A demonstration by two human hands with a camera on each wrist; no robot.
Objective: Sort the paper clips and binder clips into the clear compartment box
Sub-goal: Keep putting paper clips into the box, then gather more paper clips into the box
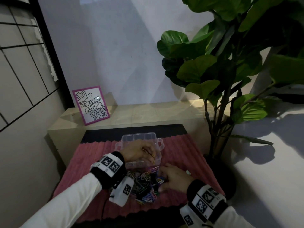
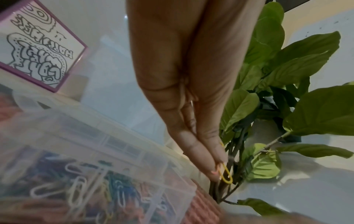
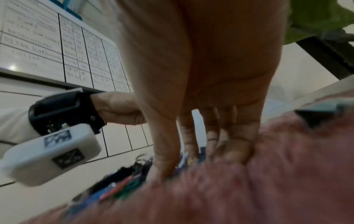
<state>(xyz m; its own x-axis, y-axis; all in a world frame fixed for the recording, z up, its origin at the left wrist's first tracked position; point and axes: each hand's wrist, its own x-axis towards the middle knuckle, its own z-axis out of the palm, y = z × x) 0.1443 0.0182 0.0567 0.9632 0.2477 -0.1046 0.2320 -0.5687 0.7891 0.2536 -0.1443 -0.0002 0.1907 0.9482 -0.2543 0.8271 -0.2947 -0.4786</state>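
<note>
Pinching one yellow paper clip [image 2: 226, 174] between thumb and fingertip, the left hand [image 1: 139, 152] hangs over the near right corner of the single clear compartment box [image 1: 139, 137] at the head view's centre. One compartment, low in the left wrist view, already holds a tangle of paper clips too many to count. Below the box, one mixed pile of coloured clips [image 1: 146, 185] lies on the pink mat [image 1: 181, 153]. The right hand [image 1: 174, 176] presses into the pile's right edge, fingers bent downward; whether it grasps anything cannot be told. One framed drawing [image 1: 91, 105] stands upper left, one leafy plant [image 1: 230, 55] at right.
</note>
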